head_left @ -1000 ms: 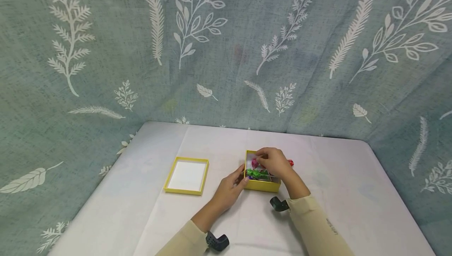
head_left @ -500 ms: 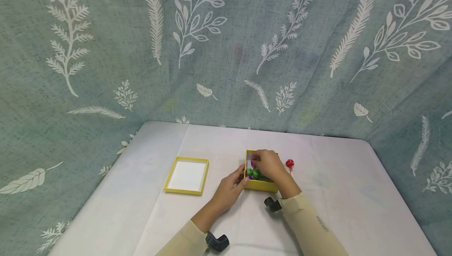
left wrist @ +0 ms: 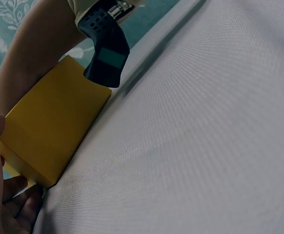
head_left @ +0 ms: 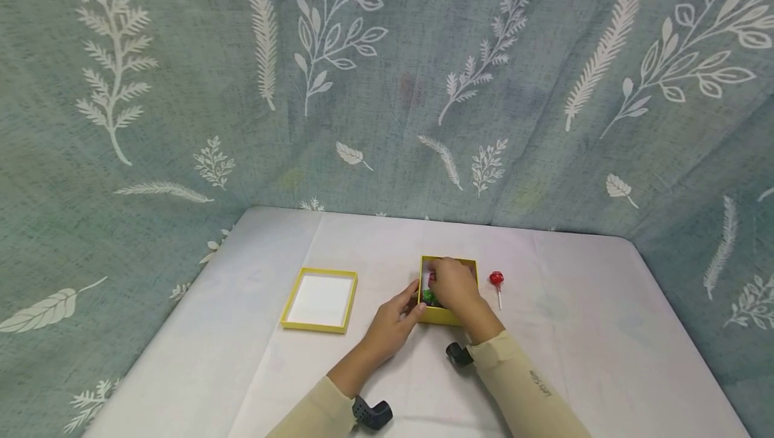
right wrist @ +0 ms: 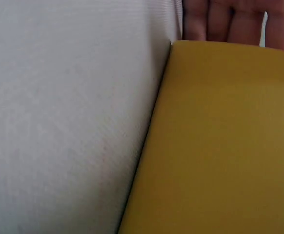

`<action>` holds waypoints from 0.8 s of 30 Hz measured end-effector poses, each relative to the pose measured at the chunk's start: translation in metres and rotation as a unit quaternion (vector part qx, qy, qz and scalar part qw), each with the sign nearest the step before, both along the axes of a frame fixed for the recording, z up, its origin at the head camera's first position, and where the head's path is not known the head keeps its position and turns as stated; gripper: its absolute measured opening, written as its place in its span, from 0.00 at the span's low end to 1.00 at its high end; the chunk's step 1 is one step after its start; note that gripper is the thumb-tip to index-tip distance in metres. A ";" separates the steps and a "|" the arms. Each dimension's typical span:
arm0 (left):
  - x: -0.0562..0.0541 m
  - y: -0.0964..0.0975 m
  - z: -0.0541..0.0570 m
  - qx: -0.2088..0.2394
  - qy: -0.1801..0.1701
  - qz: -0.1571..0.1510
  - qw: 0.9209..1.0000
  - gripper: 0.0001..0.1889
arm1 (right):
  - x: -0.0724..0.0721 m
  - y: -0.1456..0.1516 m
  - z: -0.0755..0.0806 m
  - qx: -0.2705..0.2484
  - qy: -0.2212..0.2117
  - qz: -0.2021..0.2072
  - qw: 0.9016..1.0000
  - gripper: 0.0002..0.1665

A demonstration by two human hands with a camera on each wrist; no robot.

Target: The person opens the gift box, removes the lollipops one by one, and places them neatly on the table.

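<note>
A yellow box [head_left: 441, 316] with a white inside stands open on the table, wrapped lollipops in it. My left hand [head_left: 390, 327] holds its left side, thumb at the front corner; in the left wrist view its fingers [left wrist: 22, 204] curl round the lower corner. My right hand [head_left: 453, 287] reaches into the box with bent fingers on a pinkish-red lollipop [head_left: 432, 279], its fingertips blurred. A green lollipop [head_left: 430, 297] shows near the front left corner; the hand hides most of the other contents. The right wrist view shows the box's yellow wall [right wrist: 219, 141].
A red lollipop [head_left: 496, 280] on a white stick lies on the table right of the box. To the left is the yellow-rimmed lid [head_left: 318, 330], white inside facing up. A leaf-patterned cloth [head_left: 387, 89] hangs behind the white-covered table [head_left: 242, 371].
My right hand and forearm have moved left, deeper over the box, bringing the red lollipop beside it fully into sight. The pink lollipop inside shifts slightly left. My left hand stays put.
</note>
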State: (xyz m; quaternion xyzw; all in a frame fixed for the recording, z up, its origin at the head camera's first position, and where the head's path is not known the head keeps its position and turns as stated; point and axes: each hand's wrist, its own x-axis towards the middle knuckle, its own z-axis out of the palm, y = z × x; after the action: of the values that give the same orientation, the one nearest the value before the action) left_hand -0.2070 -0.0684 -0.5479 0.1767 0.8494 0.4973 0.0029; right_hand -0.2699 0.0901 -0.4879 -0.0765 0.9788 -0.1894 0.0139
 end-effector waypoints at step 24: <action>0.001 0.000 0.002 0.001 -0.004 0.004 1.000 0.33 | -0.003 -0.001 -0.003 0.044 -0.001 0.038 0.998 0.14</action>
State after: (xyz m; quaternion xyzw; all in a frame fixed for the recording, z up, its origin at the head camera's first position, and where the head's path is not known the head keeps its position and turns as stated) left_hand -0.2057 -0.0679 -0.5461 0.1709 0.8496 0.4990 0.0041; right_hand -0.2728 0.0887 -0.4907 -0.1132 0.9825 -0.1459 0.0259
